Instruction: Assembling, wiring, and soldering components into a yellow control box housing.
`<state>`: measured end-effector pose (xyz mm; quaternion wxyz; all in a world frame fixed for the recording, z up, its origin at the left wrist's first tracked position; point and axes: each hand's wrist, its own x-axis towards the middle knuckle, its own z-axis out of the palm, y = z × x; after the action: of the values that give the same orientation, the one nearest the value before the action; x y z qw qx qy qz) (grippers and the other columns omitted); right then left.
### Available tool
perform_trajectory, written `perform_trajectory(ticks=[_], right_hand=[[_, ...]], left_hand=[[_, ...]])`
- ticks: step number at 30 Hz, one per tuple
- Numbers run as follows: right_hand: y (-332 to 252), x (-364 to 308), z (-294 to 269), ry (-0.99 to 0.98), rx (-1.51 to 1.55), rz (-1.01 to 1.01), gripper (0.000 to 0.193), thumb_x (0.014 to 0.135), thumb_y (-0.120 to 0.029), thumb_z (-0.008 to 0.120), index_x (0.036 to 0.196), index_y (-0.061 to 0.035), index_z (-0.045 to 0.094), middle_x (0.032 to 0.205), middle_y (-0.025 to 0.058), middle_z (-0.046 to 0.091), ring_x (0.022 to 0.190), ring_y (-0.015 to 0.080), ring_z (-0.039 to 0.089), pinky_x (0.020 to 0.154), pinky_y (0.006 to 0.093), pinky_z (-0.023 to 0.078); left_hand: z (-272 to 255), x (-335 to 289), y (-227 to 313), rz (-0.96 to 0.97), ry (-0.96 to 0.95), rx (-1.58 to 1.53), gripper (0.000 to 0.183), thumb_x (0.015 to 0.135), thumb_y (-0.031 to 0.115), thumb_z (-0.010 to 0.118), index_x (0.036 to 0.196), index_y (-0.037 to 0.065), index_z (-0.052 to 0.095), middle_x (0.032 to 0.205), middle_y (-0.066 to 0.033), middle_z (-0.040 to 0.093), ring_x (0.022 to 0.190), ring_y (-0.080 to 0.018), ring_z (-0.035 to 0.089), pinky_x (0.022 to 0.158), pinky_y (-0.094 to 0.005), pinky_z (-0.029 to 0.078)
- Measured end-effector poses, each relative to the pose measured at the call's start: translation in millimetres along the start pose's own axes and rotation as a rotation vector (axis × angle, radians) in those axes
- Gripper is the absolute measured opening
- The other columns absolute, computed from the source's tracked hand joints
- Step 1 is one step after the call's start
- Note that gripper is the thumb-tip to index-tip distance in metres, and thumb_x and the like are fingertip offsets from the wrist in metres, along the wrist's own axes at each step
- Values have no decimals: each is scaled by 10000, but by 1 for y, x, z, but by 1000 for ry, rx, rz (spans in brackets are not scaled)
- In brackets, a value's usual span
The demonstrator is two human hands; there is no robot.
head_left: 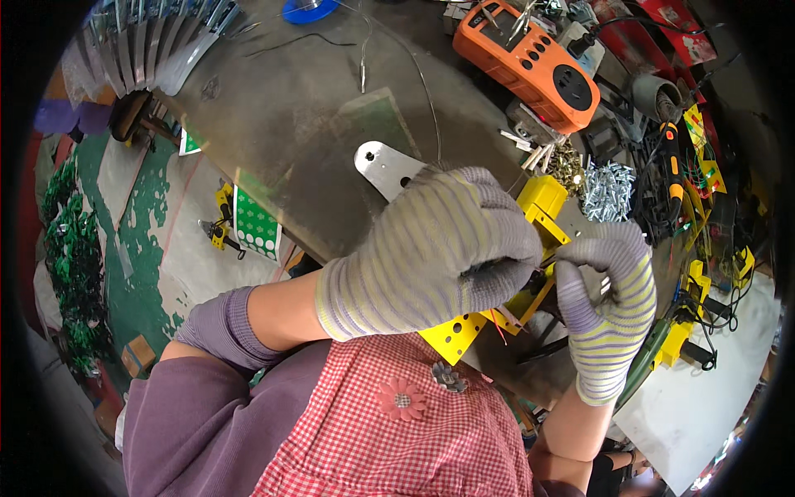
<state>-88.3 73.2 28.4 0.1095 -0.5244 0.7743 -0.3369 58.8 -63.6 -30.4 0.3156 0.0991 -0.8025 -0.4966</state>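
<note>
Both hands wear grey gloves with yellowish stripes. My left hand (443, 248) is closed over a yellow metal housing (542, 199), its thumb and fingertips curled together at the housing's right side. What those fingertips pinch is hidden. My right hand (613, 298) meets them there, thumb and forefinger bent toward each other in a pinch; I cannot make out what is between them. A yellow plate with holes (455, 337) shows below my left hand, with thin reddish wires (498, 323) beside it. From under the left knuckles a silver metal plate (383, 167) with a rounded end sticks out.
An orange meter with a socket (530, 70) lies at the back right. Nearby are a pile of screws (609, 190) and a black-and-orange screwdriver (671, 170). More yellow assemblies with cables (679, 331) sit far right. Metal strips (153, 45) fan out at the far left.
</note>
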Motion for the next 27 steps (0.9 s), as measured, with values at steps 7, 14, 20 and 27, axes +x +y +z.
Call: perform_trajectory(ticks=[7, 14, 20, 27], right_hand=[[-15, -4, 7, 54, 62, -76, 168, 662, 10, 784, 788, -68, 705, 821, 76, 631, 736, 249, 602, 674, 343, 478], [1, 1, 6, 149, -339, -278, 238, 654, -36, 795, 859, -119, 705, 853, 46, 639, 950, 316, 586, 840, 421, 472], [-7, 11, 3, 14, -168, -233, 192, 670, -62, 781, 835, -102, 691, 879, 56, 657, 998, 313, 593, 859, 407, 464], [-2, 18, -3, -184, -162, -302, 179, 613, -51, 748, 761, -82, 652, 874, 58, 625, 972, 292, 589, 874, 448, 466]], left_hand=[[6, 5, 5, -12, -1, 198, 197, 644, 158, 780, 798, 120, 662, 774, -35, 651, 769, -273, 621, 688, -374, 473], [-1, 3, 8, -213, 11, -110, 117, 732, 117, 752, 809, 52, 692, 782, -59, 654, 758, -235, 616, 720, -342, 485], [-4, 4, 5, -150, -29, -99, 137, 705, 148, 751, 804, 70, 697, 770, -53, 650, 764, -235, 625, 728, -339, 491], [-13, 10, 7, -210, -176, -90, 158, 713, 195, 730, 792, 64, 693, 742, -39, 633, 713, -215, 608, 708, -324, 492]])
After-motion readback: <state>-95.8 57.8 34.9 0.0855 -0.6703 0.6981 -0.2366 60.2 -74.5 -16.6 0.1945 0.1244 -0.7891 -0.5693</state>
